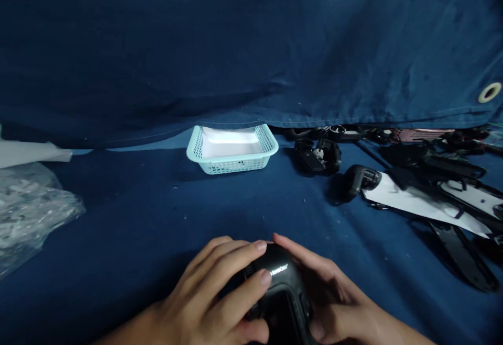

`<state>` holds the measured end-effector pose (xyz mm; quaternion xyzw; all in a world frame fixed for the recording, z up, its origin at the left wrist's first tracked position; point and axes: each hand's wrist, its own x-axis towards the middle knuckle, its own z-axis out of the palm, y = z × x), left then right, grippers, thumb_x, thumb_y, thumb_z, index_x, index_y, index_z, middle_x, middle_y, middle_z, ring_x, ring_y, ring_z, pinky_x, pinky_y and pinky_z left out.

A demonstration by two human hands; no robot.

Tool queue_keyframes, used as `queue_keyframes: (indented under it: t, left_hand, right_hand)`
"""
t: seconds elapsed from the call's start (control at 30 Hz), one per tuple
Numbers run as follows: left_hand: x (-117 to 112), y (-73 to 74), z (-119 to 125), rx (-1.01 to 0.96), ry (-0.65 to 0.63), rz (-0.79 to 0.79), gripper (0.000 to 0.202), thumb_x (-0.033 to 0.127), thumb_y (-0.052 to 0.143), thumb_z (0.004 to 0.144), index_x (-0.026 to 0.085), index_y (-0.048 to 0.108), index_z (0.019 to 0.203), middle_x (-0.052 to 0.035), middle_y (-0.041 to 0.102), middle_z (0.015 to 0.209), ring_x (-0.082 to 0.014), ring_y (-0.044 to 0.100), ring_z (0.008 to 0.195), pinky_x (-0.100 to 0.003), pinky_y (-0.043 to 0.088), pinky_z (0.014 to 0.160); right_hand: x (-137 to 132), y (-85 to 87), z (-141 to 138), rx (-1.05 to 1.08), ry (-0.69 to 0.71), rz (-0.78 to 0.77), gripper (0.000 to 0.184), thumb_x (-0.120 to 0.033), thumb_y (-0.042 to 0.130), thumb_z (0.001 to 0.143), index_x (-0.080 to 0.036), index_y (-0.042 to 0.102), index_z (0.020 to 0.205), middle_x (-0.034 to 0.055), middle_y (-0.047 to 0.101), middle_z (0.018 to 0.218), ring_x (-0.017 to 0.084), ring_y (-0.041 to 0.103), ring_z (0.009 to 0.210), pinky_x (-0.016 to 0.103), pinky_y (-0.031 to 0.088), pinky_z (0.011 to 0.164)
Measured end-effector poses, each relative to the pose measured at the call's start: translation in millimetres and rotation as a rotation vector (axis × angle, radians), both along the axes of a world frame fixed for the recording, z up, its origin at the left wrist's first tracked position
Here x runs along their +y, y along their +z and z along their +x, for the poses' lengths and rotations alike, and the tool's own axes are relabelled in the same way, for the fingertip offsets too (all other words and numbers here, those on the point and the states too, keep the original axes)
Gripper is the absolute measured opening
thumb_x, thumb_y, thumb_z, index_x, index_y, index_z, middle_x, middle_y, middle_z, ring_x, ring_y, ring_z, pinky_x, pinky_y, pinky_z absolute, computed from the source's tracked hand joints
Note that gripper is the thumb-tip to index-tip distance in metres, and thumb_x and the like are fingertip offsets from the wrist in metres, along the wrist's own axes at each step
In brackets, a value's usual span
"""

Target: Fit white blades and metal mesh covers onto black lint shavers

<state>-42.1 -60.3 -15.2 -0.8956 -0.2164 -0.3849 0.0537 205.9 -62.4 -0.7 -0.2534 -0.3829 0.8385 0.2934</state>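
Note:
A black, rounded plastic device with small white lettering near its top lies between my hands at the bottom of the view. I cannot make out its exact kind. My left hand wraps over its left side, two fingertips resting near the lettering and the thumb lower down. From the right, my right hand grips the other side, with its index finger at the top edge and its thumb near the lower right. The device's lower part runs out of the frame, and its left side is hidden by my fingers.
Ahead is a light-blue basket with white inside. To its right lie black plastic housings, a curved black part and a pile of black and white parts. A clear plastic bag sits left. Blue cloth hangs at the back.

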Motion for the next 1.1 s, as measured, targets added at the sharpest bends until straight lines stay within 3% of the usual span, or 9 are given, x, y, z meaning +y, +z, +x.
queue_keyframes:
  t: [0.13,0.27,0.4,0.67,0.8,1.0,1.1]
  left_hand:
    - [-1.4,-1.0,-1.9,-0.006,-0.005,-0.006,0.037,0.034,0.043,0.102,0.008,0.052,0.126,-0.0206,0.043,0.142,-0.0309,0.050,0.127,-0.052,0.054,0.093]
    - [-3.3,-1.8,-1.5,-0.005,0.013,0.021,0.037,0.035,0.045,0.101,0.007,0.055,0.124,-0.0211,0.045,0.142,-0.0317,0.052,0.126,-0.052,0.055,0.091]
    - [-6.5,-3.1,2.1,-0.052,0.065,0.003,0.035,0.035,0.044,0.102,0.009,0.057,0.121,-0.0187,0.047,0.141,-0.0312,0.054,0.124,-0.053,0.055,0.092]
    - [-9.5,-1.8,1.6,-0.004,0.060,0.044,0.033,0.035,0.047,0.101,0.009,0.058,0.120,-0.0185,0.044,0.144,-0.0321,0.051,0.127,-0.052,0.056,0.091]
    - [-9.0,-1.6,0.6,-0.021,0.077,0.030,0.033,0.035,0.046,0.101,0.010,0.059,0.118,-0.0185,0.044,0.144,-0.0325,0.052,0.127,-0.054,0.056,0.091]
    - [-12.5,-2.0,3.2,-0.017,0.105,0.042,0.029,0.033,0.048,0.101,0.012,0.060,0.115,-0.0170,0.046,0.143,-0.0323,0.052,0.126,-0.054,0.055,0.092]
    - [-12.9,-1.5,5.2,-0.031,0.109,0.021,0.029,0.033,0.044,0.102,0.013,0.061,0.114,-0.0153,0.047,0.143,-0.0311,0.053,0.125,-0.053,0.054,0.094]
  right_hand:
    - [2.8,3.9,-1.8,0.007,0.013,0.058,0.075,-0.010,0.076,0.066,-0.049,0.059,0.127,-0.0067,0.064,0.132,0.024,0.060,0.117,0.041,0.045,0.102]
    - [2.4,6.3,-1.0,-0.048,0.008,0.076,0.076,-0.012,0.075,0.066,-0.045,0.057,0.132,-0.0041,0.056,0.142,0.027,0.060,0.117,0.046,0.045,0.101]
    - [-0.1,8.2,-0.7,-0.149,-0.007,0.092,0.080,-0.017,0.072,0.064,-0.036,0.052,0.139,0.0008,0.054,0.144,0.032,0.054,0.124,0.051,0.040,0.106]
    - [-0.3,12.4,-2.1,-0.189,0.007,0.090,0.081,-0.019,0.072,0.064,-0.034,0.050,0.141,0.0017,0.058,0.139,0.032,0.055,0.121,0.050,0.041,0.104]
    - [-2.1,13.2,-2.4,-0.195,-0.003,0.094,0.077,-0.021,0.073,0.066,-0.036,0.053,0.138,0.0005,0.057,0.141,0.032,0.056,0.120,0.049,0.042,0.103]
    - [-3.7,8.6,0.3,-0.129,-0.011,0.063,0.070,-0.015,0.073,0.066,-0.048,0.060,0.126,-0.0081,0.056,0.142,0.028,0.059,0.116,0.047,0.040,0.103]
    - [-3.5,6.1,2.4,-0.119,-0.034,-0.013,0.072,-0.011,0.067,0.063,-0.045,0.061,0.127,-0.0065,0.061,0.134,0.027,0.053,0.122,0.044,0.036,0.104]
